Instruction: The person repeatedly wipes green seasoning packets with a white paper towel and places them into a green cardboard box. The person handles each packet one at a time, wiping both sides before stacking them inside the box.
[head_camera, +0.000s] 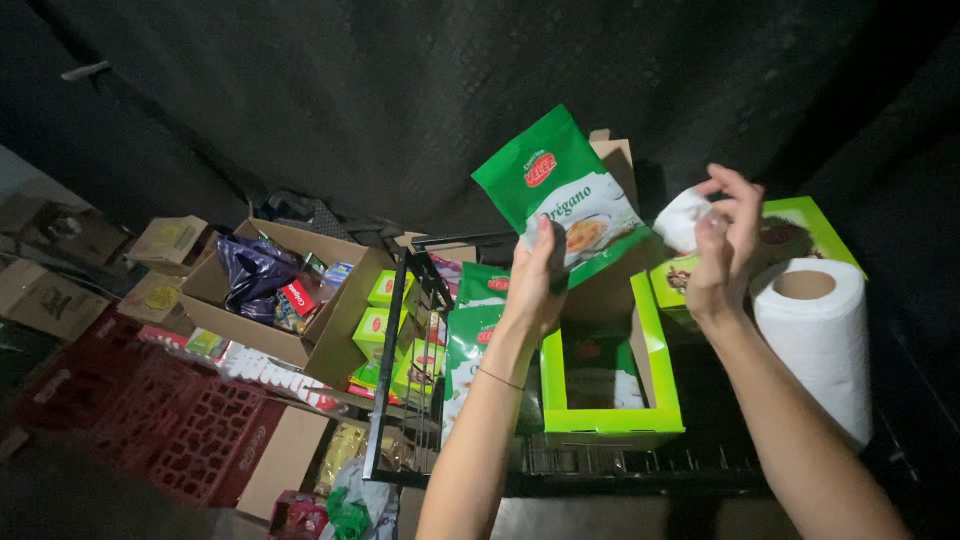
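While the left hand (533, 280) clamps its fingers on a green spice packet (565, 195) raised above the green display box (610, 375), the right hand (722, 245) pinches a crumpled white tissue (682, 220) beside the paper towel roll (815, 340).

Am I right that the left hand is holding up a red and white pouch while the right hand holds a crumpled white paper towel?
Not quite: the pouch in the left hand is green and white, as the head view shows. The right hand does hold a crumpled white paper towel.
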